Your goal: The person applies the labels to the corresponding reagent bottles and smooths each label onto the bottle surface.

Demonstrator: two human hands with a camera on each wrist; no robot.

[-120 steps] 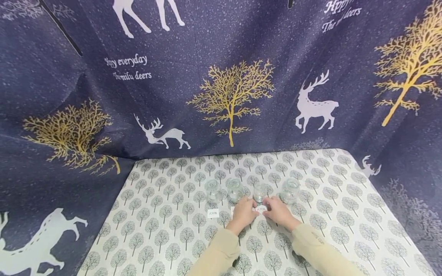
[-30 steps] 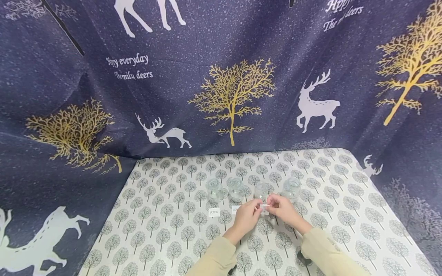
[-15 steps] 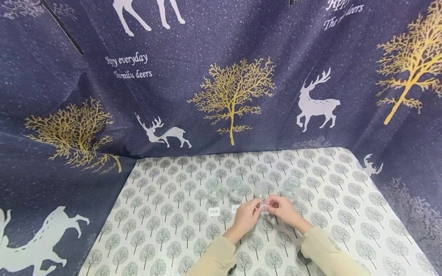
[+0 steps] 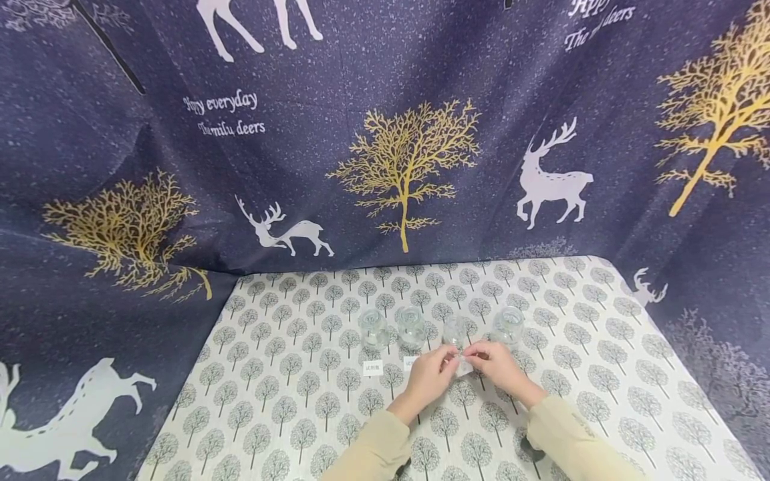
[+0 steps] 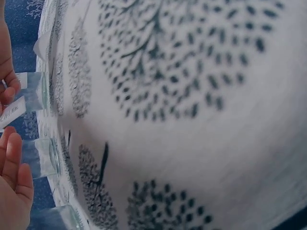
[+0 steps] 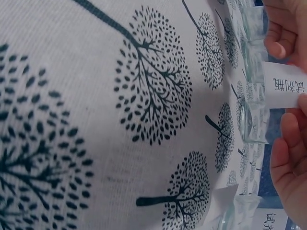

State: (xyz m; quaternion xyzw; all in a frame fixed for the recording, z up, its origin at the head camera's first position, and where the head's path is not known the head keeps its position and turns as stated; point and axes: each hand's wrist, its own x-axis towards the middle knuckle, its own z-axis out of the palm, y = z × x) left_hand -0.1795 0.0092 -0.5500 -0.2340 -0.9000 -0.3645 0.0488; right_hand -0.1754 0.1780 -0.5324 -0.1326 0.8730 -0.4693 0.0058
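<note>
In front of a row of clear glass jars, my left hand (image 4: 430,377) and right hand (image 4: 496,367) meet at a small white paper label (image 6: 283,86). Both hands pinch its upper edge with thumb and fingers, and it hangs tilted between them. Dark printed characters show on it in the right wrist view. Just behind the fingertips stands a clear jar (image 4: 454,329). The rightmost jar (image 4: 508,326), partly behind my right hand, bears a white printed label (image 6: 271,220) on its side in the right wrist view.
Two more jars, a left one (image 4: 374,331) and its neighbour (image 4: 412,329), stand left of my hands. Before them lie a white label (image 4: 373,368) and another label (image 4: 410,363), partly covered by my left hand. A loose white paper (image 6: 223,201) lies near the rightmost jar.
Four seconds ago the label was held lower with its print facing up. It has since been raised slightly and tilted; in the last second the hands have barely shifted.
</note>
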